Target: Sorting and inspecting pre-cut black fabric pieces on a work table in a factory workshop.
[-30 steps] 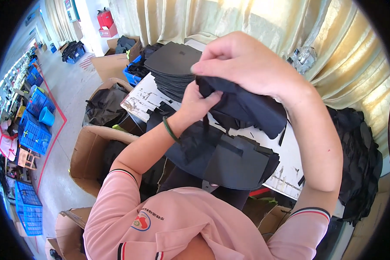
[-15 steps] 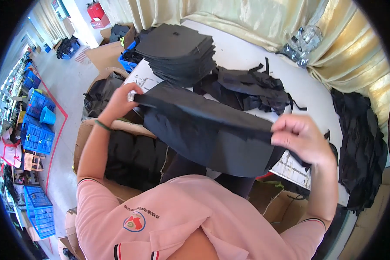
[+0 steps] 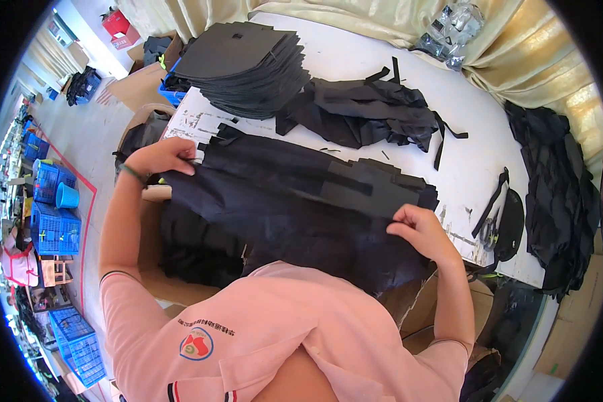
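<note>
A wide piece of black fabric (image 3: 268, 208) stretches between my two hands, over the near edge of the white table and in front of my body. My left hand (image 3: 162, 159) pinches its left end between thumb and fingers. With thumb and fingers closed, my right hand (image 3: 421, 231) grips it near the right end. Along the right part of the upper edge, a stiff dark panel (image 3: 355, 191) shows against the cloth. Just beyond lies a crumpled heap of black fabric pieces (image 3: 375, 114) with loose straps.
A tall stack of flat black panels (image 3: 238, 67) stands at the table's far left. A small black pouch (image 3: 509, 228) lies on the table (image 3: 476, 161) at right. Black pieces (image 3: 556, 194) hang over its right edge. Cardboard boxes (image 3: 157, 268) and blue crates (image 3: 57, 228) are at left.
The fabric has been lowered and spread out, its fold opened, showing the stiff panel along the upper edge. Both hands moved left, the right also lower. My view shifted slightly.
</note>
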Demonstrator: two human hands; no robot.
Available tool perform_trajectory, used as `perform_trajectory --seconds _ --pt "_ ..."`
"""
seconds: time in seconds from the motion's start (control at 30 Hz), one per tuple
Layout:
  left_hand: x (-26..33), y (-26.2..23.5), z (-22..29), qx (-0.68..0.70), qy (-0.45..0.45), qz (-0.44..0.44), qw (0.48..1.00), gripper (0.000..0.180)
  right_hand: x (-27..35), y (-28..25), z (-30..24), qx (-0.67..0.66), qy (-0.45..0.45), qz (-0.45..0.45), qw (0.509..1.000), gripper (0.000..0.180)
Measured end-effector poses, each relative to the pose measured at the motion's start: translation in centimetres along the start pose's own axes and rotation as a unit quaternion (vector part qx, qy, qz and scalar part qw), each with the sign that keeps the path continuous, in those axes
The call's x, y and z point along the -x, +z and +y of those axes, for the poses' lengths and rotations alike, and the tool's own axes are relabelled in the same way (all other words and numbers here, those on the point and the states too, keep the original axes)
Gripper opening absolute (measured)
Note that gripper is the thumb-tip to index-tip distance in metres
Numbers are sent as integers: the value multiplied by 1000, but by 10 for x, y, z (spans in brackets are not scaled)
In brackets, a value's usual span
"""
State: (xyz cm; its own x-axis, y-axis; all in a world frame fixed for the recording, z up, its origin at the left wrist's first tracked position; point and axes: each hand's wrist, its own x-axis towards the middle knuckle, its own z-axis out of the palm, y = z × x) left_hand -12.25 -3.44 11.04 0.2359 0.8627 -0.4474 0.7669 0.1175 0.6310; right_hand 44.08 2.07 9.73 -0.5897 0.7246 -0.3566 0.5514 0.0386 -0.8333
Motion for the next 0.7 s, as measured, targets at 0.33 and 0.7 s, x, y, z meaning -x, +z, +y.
perform_trajectory --seconds 0.33,0.7 --pt "-113 20 -9 -73 0 48 996 30 -49 8 28 450 -154 252 842 45" --pt "-73 -24 -15 112 -39 47 992 18 -57 62 44 438 -222 60 869 84"
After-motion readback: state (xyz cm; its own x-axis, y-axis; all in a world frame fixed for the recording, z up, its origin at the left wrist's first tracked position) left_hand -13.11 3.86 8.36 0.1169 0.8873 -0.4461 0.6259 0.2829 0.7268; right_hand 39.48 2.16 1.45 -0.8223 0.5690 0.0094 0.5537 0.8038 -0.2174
